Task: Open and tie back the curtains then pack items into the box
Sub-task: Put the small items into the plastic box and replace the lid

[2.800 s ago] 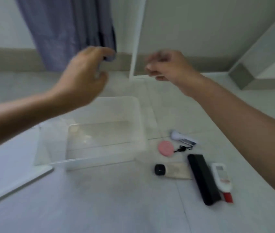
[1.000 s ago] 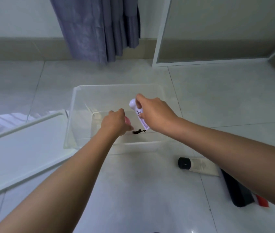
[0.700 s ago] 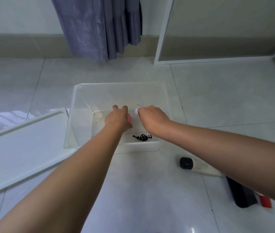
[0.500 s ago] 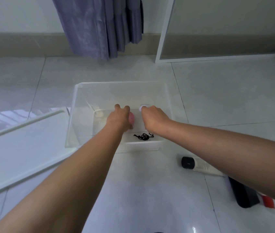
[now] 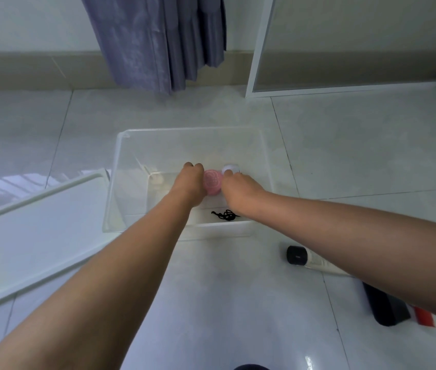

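Note:
A clear plastic box (image 5: 190, 134) stands on the white floor tiles. Both my hands reach down inside it. My left hand (image 5: 188, 184) holds a round pink item (image 5: 212, 181) low over the box floor. My right hand (image 5: 238, 189) grips a white device (image 5: 230, 168), whose black cord (image 5: 226, 215) lies coiled on the box bottom. A purple curtain (image 5: 158, 41) hangs gathered at the wall behind.
The white box lid (image 5: 40, 231) lies on the floor to the left. Right of the box lie a tube with a black cap (image 5: 302, 256), a black case (image 5: 385, 307) and a red-tipped item (image 5: 423, 316). A white-framed door (image 5: 259, 44) stands at the back right.
Both hands came down from curtain height, carried the pink item and the white device into the box, and have sunk lower toward its bottom. The cord now rests on the box floor.

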